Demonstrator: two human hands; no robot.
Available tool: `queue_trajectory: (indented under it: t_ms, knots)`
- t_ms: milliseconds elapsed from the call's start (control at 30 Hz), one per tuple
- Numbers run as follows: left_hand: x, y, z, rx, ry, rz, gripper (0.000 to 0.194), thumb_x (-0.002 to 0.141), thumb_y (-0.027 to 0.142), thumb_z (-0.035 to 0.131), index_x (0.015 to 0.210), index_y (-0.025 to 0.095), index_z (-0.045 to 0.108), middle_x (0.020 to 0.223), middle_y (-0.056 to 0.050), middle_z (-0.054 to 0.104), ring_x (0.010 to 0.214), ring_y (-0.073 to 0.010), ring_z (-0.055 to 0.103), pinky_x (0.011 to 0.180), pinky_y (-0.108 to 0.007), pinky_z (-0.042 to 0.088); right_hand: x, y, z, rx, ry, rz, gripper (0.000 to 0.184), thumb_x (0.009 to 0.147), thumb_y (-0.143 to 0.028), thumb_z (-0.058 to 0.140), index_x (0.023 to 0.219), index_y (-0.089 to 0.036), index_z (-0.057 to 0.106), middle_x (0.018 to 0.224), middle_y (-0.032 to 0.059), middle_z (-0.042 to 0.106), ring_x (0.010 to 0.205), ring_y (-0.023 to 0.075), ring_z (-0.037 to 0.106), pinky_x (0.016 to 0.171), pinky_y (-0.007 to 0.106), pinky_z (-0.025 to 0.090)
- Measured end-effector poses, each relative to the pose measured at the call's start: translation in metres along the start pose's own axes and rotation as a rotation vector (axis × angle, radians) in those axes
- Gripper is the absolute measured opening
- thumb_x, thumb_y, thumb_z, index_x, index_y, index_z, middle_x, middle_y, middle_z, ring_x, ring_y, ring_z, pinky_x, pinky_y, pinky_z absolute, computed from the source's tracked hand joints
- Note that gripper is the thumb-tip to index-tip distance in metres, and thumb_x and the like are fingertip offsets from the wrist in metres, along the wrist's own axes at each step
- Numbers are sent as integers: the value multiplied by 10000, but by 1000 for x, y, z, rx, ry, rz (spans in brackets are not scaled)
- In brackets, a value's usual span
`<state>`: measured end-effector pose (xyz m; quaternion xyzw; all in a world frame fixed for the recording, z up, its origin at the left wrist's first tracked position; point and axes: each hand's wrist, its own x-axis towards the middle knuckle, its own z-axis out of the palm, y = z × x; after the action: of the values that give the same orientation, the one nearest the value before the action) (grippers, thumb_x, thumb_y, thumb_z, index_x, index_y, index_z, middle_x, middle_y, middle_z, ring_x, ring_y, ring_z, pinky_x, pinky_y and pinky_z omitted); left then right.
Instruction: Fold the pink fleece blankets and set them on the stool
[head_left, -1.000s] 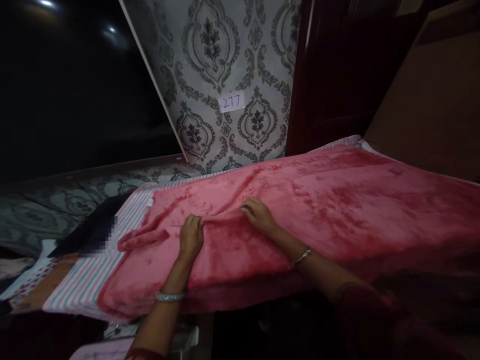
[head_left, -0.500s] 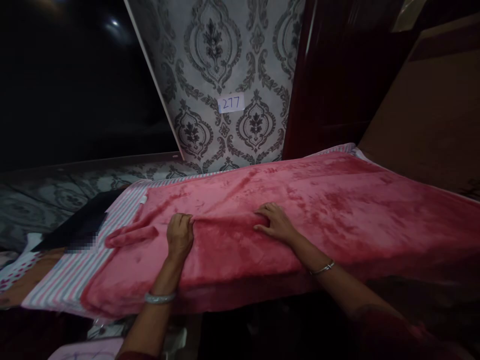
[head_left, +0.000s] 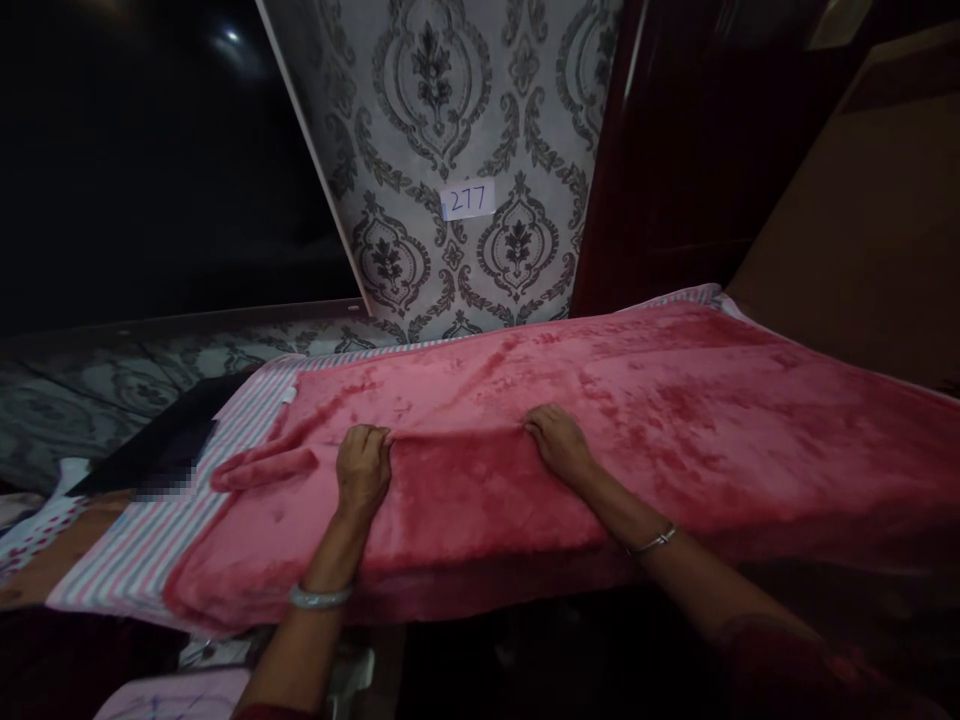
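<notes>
A plush pink blanket (head_left: 637, 400) lies spread over a raised surface, on top of a striped pink-and-white sheet (head_left: 150, 545). My left hand (head_left: 362, 470) is closed, pinching a raised ridge of the blanket near its left part. My right hand (head_left: 559, 442) is a little to the right on the same ridge, fingers curled into the fabric. Both wrists wear bangles. A loose flap of the blanket (head_left: 262, 468) sticks out to the left of my left hand.
A wall with grey damask paper carries a white label reading 277 (head_left: 467, 199). A dark wooden door (head_left: 675, 150) stands at the right, a brown panel (head_left: 862, 220) beyond it. A dark cloth (head_left: 161, 440) lies at the sheet's left edge.
My right hand went from lying flat on the blanket to curling its fingers into the fold. My left hand kept its pinch. The view shifted slightly.
</notes>
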<state>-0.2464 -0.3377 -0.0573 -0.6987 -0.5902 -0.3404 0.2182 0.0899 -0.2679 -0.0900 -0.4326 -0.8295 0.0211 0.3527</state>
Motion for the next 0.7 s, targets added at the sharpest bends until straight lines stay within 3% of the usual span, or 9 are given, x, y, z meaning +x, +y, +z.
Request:
queue_trajectory:
  t_ms: [300,400,533,700]
  knots:
    - [0,0,3,20,-69,27,307,995,310,330,888,206,597,835,-97,583,827,-249,524,760,-377,422,-2,-2,3,-49,175,63,285,976,-189,335,836,-219,581,844,83,648,825,225,553,792,333,414]
    - [0,-1,4,11,-116,20,284,988,301,348,883,211,595,838,-94,585,836,-251,530,768,-378,423,-2,-3,3,-55,146,101,298,973,-173,323,846,-222,588,828,74,659,818,216,576,758,311,418]
    - [-1,-2,5,28,-187,36,275,988,286,351,880,213,593,843,-90,592,858,-244,545,768,-360,427,-3,-4,-2,-63,104,129,266,992,-271,378,890,-213,616,806,67,671,772,211,599,714,301,410]
    - [-2,-3,6,62,-164,9,274,993,272,347,867,220,584,834,-77,590,842,-233,553,746,-338,424,-6,-7,-10,38,36,-36,283,926,-460,558,828,-202,621,801,59,667,764,196,601,711,289,414]
